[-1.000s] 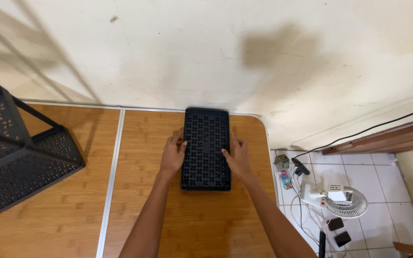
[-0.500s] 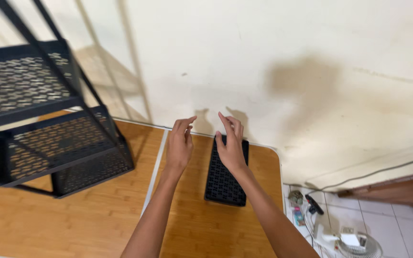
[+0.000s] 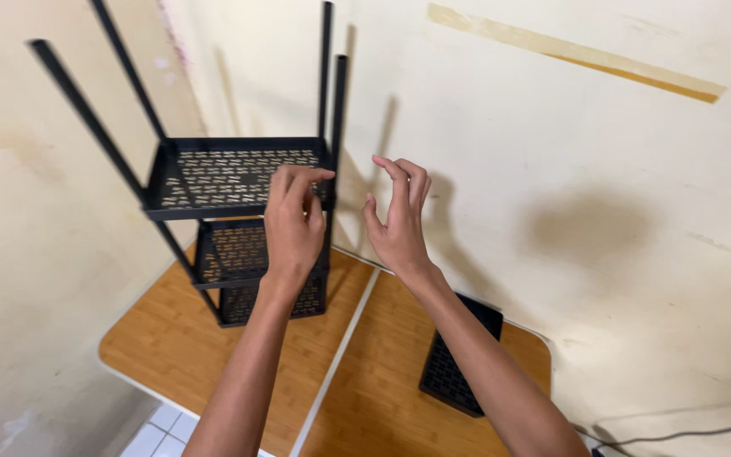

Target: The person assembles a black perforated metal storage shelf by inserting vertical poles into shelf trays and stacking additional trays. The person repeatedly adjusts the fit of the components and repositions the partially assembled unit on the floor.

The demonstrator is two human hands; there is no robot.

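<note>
A: Biggest first?
B: Cream wall (image 3: 602,127), then wooden table (image 3: 171,347) with rounded edge, open floor at 7 o'clock. Black perforated metal rack (image 3: 230,182), four bare posts up.
A: Hands?
B: Left hand (image 3: 294,220) half-curled, empty, before the rack's top shelf. Right hand (image 3: 398,222) same, empty. Flat tray (image 3: 450,372) at 5 o'clock.

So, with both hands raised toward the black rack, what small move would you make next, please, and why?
Probably close the left hand onto the upright post of the black shelf rack. Both hands are open and empty, the left in front of the rack's upper shelf, the right hand just beside it. The loose perforated shelf panel lies on the table.
</note>
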